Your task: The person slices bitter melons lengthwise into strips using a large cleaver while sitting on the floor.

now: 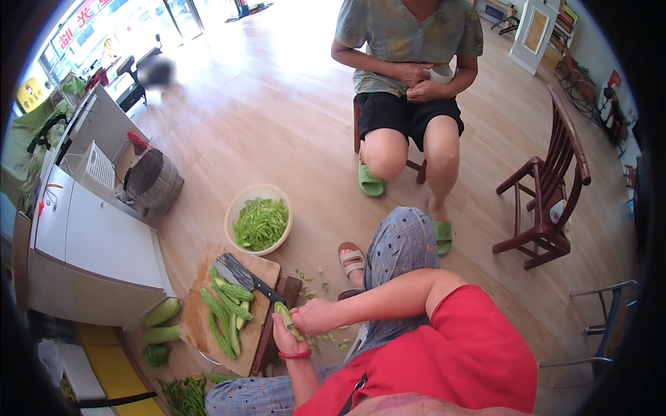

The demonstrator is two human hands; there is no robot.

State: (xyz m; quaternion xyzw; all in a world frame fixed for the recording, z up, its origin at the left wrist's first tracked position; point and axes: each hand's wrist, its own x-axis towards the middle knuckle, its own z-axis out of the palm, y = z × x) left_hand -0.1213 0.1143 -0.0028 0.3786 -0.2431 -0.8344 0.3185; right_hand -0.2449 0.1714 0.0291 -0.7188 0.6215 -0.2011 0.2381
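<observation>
My left hand [286,340], with a red band at the wrist, holds a piece of green bitter gourd [284,316] over the floor beside the board. My right hand [316,315] touches the same piece from the right, fingers closed near its top; whether it holds a small tool I cannot tell. Just left, a wooden cutting board [205,326] on a low stool carries several split gourd halves [225,310] and a cleaver [239,273] lying flat with its dark handle toward me.
A cream bowl [238,208] of sliced green gourd stands on the wooden floor beyond the board. Green scraps [326,340] litter the floor near my sandalled foot [352,259]. Another person [409,76] sits facing me. A wooden chair [548,194] is right, a white cabinet [90,243] left.
</observation>
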